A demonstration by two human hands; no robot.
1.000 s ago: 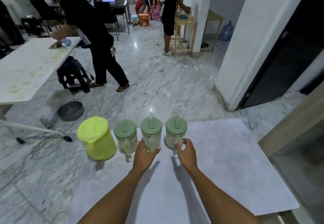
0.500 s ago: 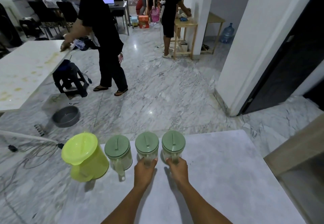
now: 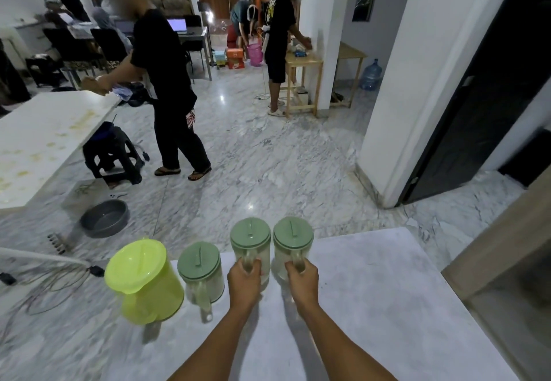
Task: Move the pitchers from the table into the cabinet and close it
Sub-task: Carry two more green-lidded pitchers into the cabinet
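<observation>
Several pitchers line the far edge of the grey table [image 3: 372, 306]. A lime-yellow pitcher [image 3: 143, 282] stands at the left end, and beside it a clear pitcher with a green lid [image 3: 200, 267] stands alone. My left hand [image 3: 245, 280] grips the handle of the middle green-lidded pitcher [image 3: 250, 239]. My right hand [image 3: 301, 282] grips the handle of the right green-lidded pitcher [image 3: 292, 237]. Both held pitchers sit higher than the lone one and look lifted off the table. The wooden cabinet [image 3: 501, 261] shows at the right edge; its inside is hidden.
A grey basin [image 3: 105, 222] and cables lie on the marble floor to the left. A white table [image 3: 44, 139] and a dark stool [image 3: 111, 154] stand further left. A person in black [image 3: 167, 88] stands beyond. A white pillar [image 3: 417, 82] and dark doorway rise on the right.
Both hands have closed around the handles of the two right pitchers, and those pitchers have risen relative to their neighbours. The view has tilted upward; the person in black stepped right.
</observation>
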